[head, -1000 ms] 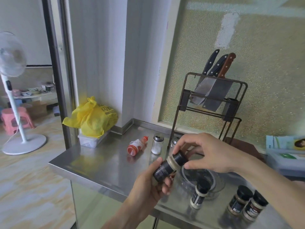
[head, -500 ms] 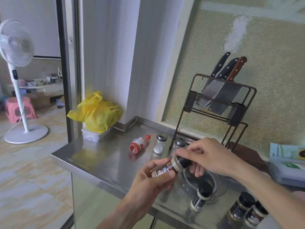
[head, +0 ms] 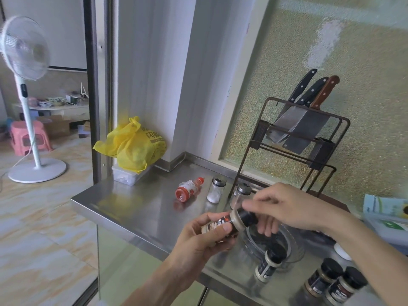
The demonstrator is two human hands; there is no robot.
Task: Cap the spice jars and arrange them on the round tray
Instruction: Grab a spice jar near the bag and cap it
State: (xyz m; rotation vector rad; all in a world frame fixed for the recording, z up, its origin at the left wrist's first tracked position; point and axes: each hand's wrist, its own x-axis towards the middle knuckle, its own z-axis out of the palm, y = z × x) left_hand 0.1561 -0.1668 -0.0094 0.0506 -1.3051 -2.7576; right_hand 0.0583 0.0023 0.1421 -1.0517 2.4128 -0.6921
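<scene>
Lying sideways, spice jar is gripped by left hand; right hand fingers pinch its black cap.

Bright daylight, glare on the steel counter, edges bowed, perhaps slightly motion-blurred.

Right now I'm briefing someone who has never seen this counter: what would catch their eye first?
First, the two hands at centre: the left hand holds a spice jar tilted, while the right hand has its grip on the black cap. Behind them, a knife rack with cleavers stands by the window. A yellow bag sits at the far left corner of the steel counter.
</scene>
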